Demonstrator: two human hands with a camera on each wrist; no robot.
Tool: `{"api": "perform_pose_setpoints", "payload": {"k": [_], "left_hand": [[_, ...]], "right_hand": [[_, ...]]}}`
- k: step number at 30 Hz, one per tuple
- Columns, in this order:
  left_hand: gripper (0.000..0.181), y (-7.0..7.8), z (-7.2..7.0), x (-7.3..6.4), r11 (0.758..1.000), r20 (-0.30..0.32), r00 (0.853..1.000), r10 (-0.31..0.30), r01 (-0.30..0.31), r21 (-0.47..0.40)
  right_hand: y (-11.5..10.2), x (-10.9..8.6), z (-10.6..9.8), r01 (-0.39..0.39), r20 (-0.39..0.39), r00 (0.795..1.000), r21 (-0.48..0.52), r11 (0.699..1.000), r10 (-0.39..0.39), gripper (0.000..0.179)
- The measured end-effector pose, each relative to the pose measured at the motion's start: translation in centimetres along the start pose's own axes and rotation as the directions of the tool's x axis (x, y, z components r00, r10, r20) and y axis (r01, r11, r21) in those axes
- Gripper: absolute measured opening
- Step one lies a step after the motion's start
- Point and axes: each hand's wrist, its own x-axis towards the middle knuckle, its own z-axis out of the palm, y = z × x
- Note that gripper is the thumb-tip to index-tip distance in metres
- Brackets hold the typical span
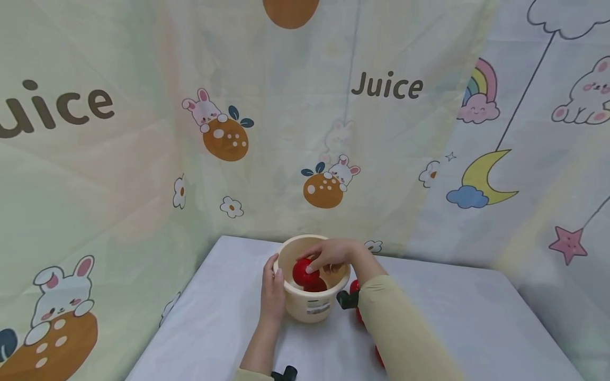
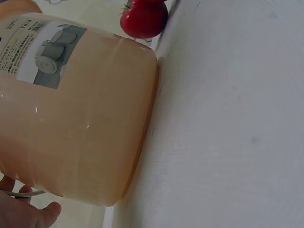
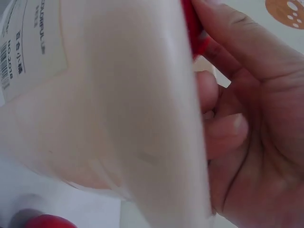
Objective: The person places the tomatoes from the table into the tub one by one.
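Observation:
A cream plastic bucket with a printed label stands upright on the white table. The left hand grips its rim at the left side; in the left wrist view that hand shows beside a thin handle. My right hand reaches over the rim and pinches a red tomato inside the bucket. Below it another tomato lies in the bucket. In the right wrist view the right hand partly hides behind the bucket wall, and only a sliver of the held tomato shows.
Several red tomatoes lie right of the bucket, partly hidden by the right sleeve; one tomato with a green stem shows in the left wrist view. The white table meets printed curtains at its back and sides.

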Motion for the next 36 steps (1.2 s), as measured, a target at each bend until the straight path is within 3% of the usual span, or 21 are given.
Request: {"api": "perform_pose_setpoints", "payload": {"k": [9,21,36], "left_hand": [[0.038,-0.6,0.0,-0.1,1.000,-0.003,1.000,0.015,-0.015,-0.009],[0.039,-0.5,-0.1,0.0,0.999,-0.001,0.999,0.037,-0.037,-0.009],[0.040,-0.8,0.0,0.2,0.997,-0.008,0.997,0.080,-0.080,-0.018]], "right_hand": [[0.1,0.4,1.0,0.047,0.006,0.999,0.030,0.998,-0.047,0.037],[0.3,0.8,1.3,0.036,-0.019,0.999,0.004,0.999,-0.036,0.034],[1.0,-2.3,-0.4,0.160,-0.089,0.983,-0.037,0.986,-0.163,0.029]]}}
